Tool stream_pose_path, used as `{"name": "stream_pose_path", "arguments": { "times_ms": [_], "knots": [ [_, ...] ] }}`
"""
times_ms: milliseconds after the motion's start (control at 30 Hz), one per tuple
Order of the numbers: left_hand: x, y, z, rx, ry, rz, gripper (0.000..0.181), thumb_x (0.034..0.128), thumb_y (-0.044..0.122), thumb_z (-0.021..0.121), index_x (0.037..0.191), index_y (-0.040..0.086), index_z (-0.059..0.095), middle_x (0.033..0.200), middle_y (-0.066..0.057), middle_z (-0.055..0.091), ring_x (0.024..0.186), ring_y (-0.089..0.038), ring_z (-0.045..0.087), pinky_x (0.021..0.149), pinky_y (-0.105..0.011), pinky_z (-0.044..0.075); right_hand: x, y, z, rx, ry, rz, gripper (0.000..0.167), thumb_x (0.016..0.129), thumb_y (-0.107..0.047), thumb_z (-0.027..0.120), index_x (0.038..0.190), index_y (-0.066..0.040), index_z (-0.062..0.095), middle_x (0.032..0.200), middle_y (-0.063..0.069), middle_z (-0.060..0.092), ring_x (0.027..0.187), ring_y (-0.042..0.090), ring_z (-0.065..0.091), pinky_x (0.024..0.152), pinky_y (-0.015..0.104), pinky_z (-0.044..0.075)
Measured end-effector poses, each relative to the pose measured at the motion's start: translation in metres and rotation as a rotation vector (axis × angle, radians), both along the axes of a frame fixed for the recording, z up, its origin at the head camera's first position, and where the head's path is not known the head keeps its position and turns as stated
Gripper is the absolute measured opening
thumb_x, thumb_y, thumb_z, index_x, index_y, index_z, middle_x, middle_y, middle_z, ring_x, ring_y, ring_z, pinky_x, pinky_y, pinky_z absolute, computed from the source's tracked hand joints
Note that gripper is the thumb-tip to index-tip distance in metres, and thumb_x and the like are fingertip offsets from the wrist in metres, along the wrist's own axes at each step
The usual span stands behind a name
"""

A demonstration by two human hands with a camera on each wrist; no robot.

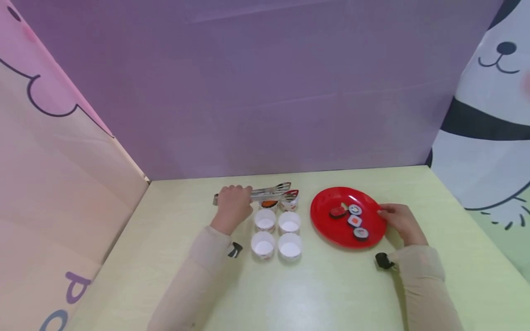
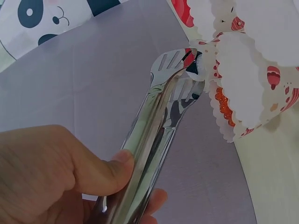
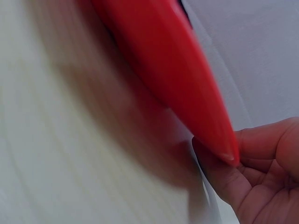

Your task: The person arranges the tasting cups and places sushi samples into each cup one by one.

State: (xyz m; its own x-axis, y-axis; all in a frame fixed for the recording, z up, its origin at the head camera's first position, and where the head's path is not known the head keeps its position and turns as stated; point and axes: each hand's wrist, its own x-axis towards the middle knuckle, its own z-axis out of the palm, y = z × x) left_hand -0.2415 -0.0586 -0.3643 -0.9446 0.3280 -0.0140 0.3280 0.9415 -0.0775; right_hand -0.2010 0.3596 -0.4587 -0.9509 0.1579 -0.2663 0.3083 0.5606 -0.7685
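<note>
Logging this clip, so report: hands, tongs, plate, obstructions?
Left hand grips metal tongs, tips at far cups. Right hand pinches red plate by rim. Sushi pieces on plate. No obstruction seen.

Through my feed I saw a makeshift, screened-off tabletop space, its wider building unclear, with a pale table beneath both grips, a purple backdrop beyond them, a cartoon-printed sheet left of the left hand and a panda sheet right of the right hand.

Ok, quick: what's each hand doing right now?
Left hand: closed, holding the metal tongs.
Right hand: closed, pinching the red plate at its rim.
</note>
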Motion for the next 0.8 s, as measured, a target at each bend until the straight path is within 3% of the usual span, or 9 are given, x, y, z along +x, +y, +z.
{"name": "stream_pose_path", "arguments": {
  "times_ms": [167,533,800],
  "knots": [
    [-0.001,0.002,-0.001,-0.042,-0.007,-0.004,0.024,0.0871,0.024,0.065,0.108,0.01,0.065,0.084,-0.006,0.065,0.07,-0.021,0.055,0.07,-0.034,0.047,0.0,0.002,-0.001,0.03,0.014,0.032,0.048,0.097,-0.017,0.043,0.131,0.017,0.039,0.131,0.036,0.041,0.118,0.048,0.039,0.098,0.056,0.037],
    [-0.003,0.009,0.002,-0.082,-0.052,0.012,0.025,0.0866,0.024,0.065,0.107,0.011,0.064,0.087,-0.005,0.064,0.075,-0.022,0.056,0.074,-0.035,0.047,0.001,0.0,-0.001,0.012,0.058,0.019,0.047,0.097,-0.014,0.043,0.13,0.019,0.04,0.13,0.037,0.042,0.116,0.048,0.041,0.097,0.055,0.038],
    [-0.004,0.012,0.002,-0.099,-0.055,0.006,0.022,0.0839,0.024,0.067,0.101,0.011,0.065,0.082,-0.003,0.063,0.073,-0.021,0.054,0.073,-0.034,0.046,0.001,-0.001,0.0,0.012,0.033,0.015,0.047,0.098,-0.015,0.043,0.132,0.017,0.038,0.132,0.037,0.041,0.118,0.047,0.04,0.098,0.055,0.038]
  ]
}}
